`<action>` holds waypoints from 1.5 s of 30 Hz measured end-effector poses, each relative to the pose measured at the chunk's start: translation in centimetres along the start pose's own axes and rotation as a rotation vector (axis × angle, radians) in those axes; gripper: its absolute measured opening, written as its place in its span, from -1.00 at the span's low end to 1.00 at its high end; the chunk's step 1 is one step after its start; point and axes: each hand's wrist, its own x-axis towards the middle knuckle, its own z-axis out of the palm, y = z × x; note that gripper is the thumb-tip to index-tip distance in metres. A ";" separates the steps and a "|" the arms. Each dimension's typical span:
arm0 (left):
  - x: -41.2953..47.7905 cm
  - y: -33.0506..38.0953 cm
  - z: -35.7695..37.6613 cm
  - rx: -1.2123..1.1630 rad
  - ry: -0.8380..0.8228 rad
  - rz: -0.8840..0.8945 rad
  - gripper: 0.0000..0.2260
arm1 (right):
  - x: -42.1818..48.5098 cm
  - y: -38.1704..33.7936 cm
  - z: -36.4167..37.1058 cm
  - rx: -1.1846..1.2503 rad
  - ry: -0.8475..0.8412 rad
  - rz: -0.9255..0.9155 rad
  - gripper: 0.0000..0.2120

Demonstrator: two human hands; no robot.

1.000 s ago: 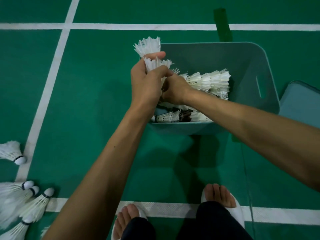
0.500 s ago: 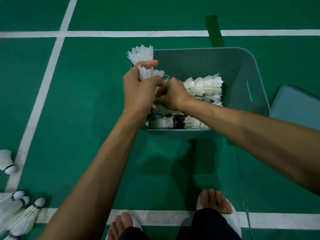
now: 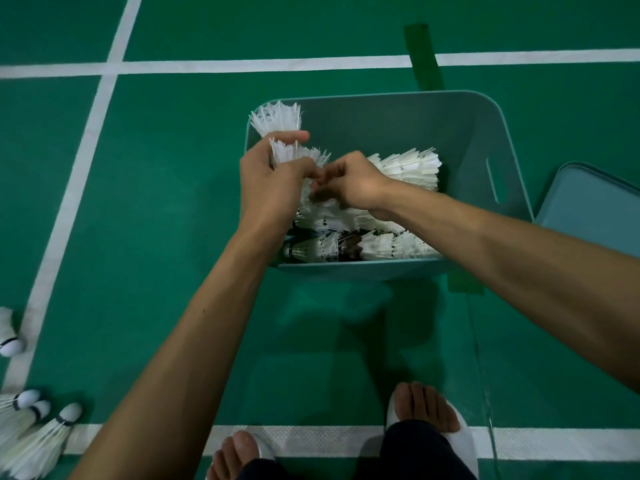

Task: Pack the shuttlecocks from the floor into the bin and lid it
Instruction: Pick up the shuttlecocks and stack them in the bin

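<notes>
Shuttlecock stack point(image 3: 277, 120): v. light, brittle feathers; left hand point(image 3: 273, 183) wraps mid-stack, right hand point(image 3: 351, 185) pinches lower end; grip loosely, nr corks.

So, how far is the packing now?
Done: several rows of shuttlecocks lie in the bin. In hand: the left hand grips a stack over the bin's left edge, and the right hand pinches it. Left: loose shuttlecocks on the floor at left, and the lid lies beside the bin.

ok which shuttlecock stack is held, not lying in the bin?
The stack gripped by the left hand, feathers rising over the bin's left rim; the rest lie flat inside.
</notes>
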 end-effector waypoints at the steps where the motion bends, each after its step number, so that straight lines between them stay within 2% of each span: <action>1: 0.0 0.0 0.1 0.003 0.007 -0.006 -0.68 | 0.0 0.3 0.1 -0.007 -0.004 -0.007 -0.84; 5: -0.1 -0.3 0.4 -0.009 0.019 -0.045 -0.68 | 0.1 1.2 0.9 -0.206 -0.087 -0.042 -0.85; 7: 0.0 -0.4 0.4 -0.018 0.016 -0.072 -0.67 | -0.1 0.9 0.7 -0.208 -0.133 -0.056 -0.84; 12: 0.3 0.0 -0.1 -0.023 -0.015 -0.116 -0.68 | -0.8 0.1 -0.9 -0.169 -0.242 -0.068 -0.55; 15: 0.2 0.2 -0.1 -0.024 -0.025 -0.123 -0.69 | -1.6 -0.3 -1.8 -0.185 -0.237 -0.088 -0.49; 18: 0.2 0.3 -0.1 -0.006 -0.037 -0.140 -0.68 | -2.3 -0.6 -2.9 -0.136 -0.189 -0.079 -0.62; 21: 0.1 0.7 -0.4 -0.004 -0.098 -0.172 -0.67 | -3.2 -0.9 -4.6 -0.051 -0.005 -0.063 -0.83; 22: 0.0 0.9 -0.4 0.011 -0.136 -0.181 -0.67 | -3.5 -1.1 -5.1 -0.023 0.081 -0.083 -0.80; 24: -0.4 1.5 -0.3 0.083 -0.218 -0.173 -0.67 | -3.7 -1.4 -6.0 -0.025 0.210 -0.172 -0.60; 26: -0.5 1.8 -0.2 0.108 -0.324 -0.148 -0.65 | -4.0 -1.6 -6.3 -0.040 0.216 -0.264 -0.56; 29: -0.8 2.0 -0.3 0.106 -0.433 -0.137 -0.65 | -4.3 -1.7 -5.9 -0.049 0.163 -0.306 -0.87; 31: -1.0 1.8 -0.4 0.114 -0.479 -0.110 -0.65 | -4.4 -1.2 -6.0 -0.043 0.189 -0.328 -0.93; 35: -1.3 1.5 -0.8 0.029 -0.388 -0.078 -0.65 | -5.3 -0.9 -6.8 0.044 0.290 -0.240 -0.97; 38: -0.6 1.5 -0.8 0.079 -0.159 -0.079 -0.66 | -6.0 -0.4 -6.1 0.079 0.341 -0.108 -0.94; 40: 0.0 1.3 -0.8 0.156 -0.073 -0.054 -0.63 | -6.1 0.0 -5.0 0.018 0.333 -0.044 -0.89; 45: 0.2 0.5 -0.2 0.540 -0.174 0.019 -0.54 | -5.2 0.7 -2.8 -0.062 0.322 0.064 -0.88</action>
